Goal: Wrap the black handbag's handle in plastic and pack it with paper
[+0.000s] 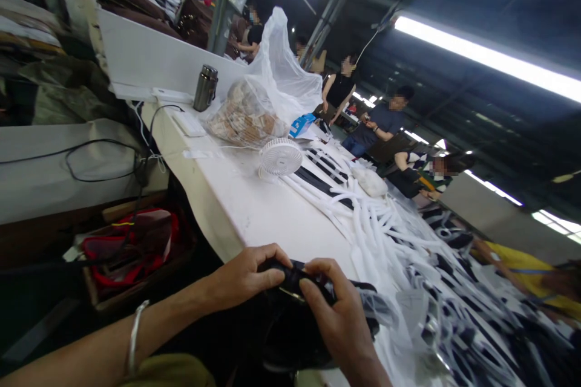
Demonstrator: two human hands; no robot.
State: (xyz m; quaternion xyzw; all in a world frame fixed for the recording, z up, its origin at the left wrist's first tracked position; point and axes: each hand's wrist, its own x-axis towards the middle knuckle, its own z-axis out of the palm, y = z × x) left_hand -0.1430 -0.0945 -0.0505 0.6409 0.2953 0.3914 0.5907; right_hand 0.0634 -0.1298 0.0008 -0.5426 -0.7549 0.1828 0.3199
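My left hand (245, 275) and my right hand (338, 314) are both closed on a black piece of fabric or strap (295, 296) at the near edge of the white table (254, 205). The thumbs and forefingers pinch its top edge, close together. A silver bangle (133, 338) circles my left wrist. The lower part of the black piece hangs in shadow below my hands. Just right of my hands lie several white straps and black strips (385, 230) spread over the table.
A small white fan (280, 157), a clear bag of brownish pieces (247, 115), a steel flask (205, 88) and a blue packet (302, 124) stand farther along. A red bag (131, 245) sits in a box left of the table. Several people work at the far end and right.
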